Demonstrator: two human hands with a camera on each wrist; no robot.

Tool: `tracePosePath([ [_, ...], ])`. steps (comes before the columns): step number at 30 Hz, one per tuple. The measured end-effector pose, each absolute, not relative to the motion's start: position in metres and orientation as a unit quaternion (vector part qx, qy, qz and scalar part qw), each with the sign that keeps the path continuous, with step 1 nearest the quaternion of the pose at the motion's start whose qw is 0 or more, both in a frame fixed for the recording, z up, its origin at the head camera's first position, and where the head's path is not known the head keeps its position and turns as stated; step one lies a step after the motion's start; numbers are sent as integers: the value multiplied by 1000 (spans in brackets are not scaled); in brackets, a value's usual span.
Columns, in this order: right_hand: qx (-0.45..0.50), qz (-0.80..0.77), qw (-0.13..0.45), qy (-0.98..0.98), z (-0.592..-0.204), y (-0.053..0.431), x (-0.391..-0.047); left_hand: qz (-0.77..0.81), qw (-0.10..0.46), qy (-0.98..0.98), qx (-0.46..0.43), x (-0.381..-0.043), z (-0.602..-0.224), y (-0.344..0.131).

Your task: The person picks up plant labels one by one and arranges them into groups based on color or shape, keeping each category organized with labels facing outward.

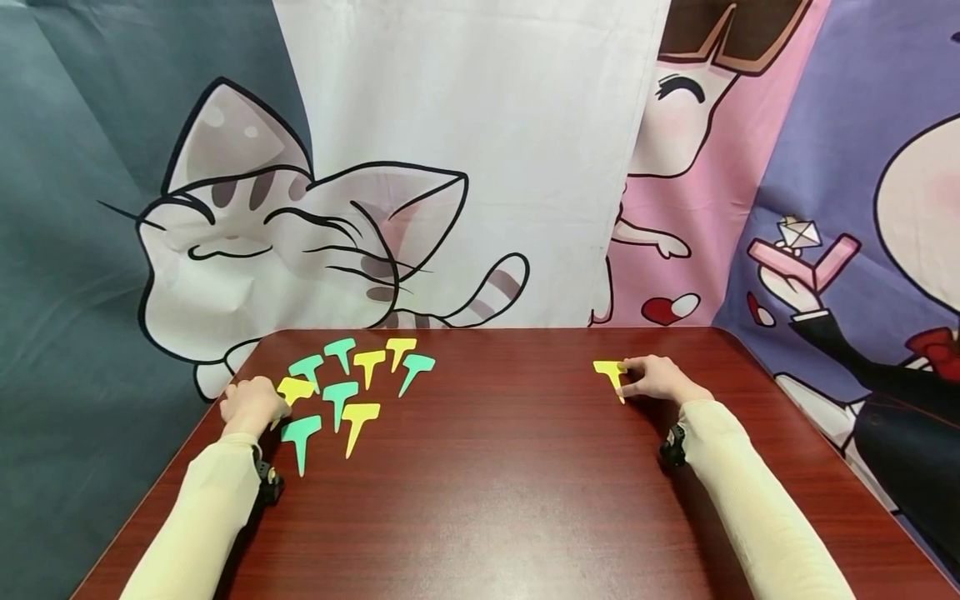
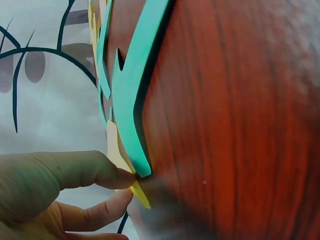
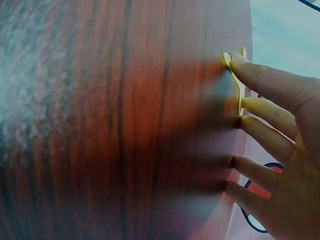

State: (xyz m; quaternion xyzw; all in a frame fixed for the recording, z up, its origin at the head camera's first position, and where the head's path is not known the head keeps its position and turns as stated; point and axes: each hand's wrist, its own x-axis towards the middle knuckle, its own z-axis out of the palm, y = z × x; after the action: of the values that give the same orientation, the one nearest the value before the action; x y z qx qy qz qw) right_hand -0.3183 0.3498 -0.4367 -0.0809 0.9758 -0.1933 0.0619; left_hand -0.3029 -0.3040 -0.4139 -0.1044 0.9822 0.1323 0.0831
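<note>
The left hand (image 1: 253,407) pinches a flat yellow T-shaped tag (image 1: 296,388) between thumb and forefinger, its crossbar showing just right of the fingertips. Beside that hand, to its right, lie five teal-green tags (image 1: 302,432) and three matching yellow tags (image 1: 359,418), their stems tapering. Well right of these, the right hand (image 1: 658,379) holds another yellow tag (image 1: 608,368) by thumb and forefinger, other fingers spread.
</note>
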Motion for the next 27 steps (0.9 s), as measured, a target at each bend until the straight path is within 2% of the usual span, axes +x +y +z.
tracePosePath([
  [27,-86,-195,57,975,-439,352,-319,137,62,985,-79,-295,-416,-308],
])
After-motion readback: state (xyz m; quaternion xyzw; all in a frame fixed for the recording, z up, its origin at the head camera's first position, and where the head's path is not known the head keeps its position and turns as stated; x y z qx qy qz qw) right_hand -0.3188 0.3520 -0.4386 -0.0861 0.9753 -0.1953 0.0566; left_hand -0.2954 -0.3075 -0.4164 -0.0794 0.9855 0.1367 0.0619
